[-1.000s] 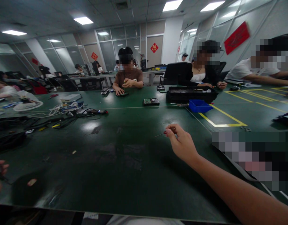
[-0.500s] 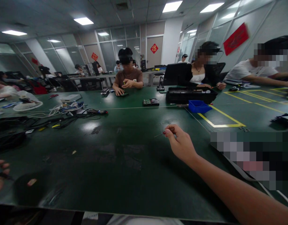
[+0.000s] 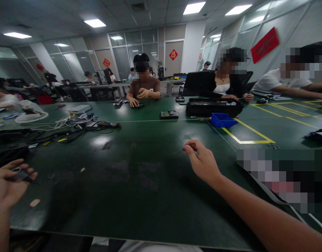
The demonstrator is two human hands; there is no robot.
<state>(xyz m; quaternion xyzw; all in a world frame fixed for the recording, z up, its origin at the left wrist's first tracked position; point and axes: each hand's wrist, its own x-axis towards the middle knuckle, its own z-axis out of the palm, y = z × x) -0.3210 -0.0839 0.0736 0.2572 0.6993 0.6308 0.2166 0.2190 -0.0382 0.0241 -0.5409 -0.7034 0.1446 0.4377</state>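
Screwdriver (image 3: 184,149) pinched in the right grip (image 3: 202,159), forearm (image 3: 244,199) slanting in from lower right, points leftward above the green tabletop (image 3: 98,199), whose open stretch reaches the front edge and the left grip (image 3: 5,185), loosely curled round a dark object (image 3: 22,175), a blue bin (image 3: 223,120) lying beyond.

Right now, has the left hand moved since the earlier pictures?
Yes. The left hand has moved right, further in over the green table: its fingertips now reach above the pale scrap, where before they stopped short of it.
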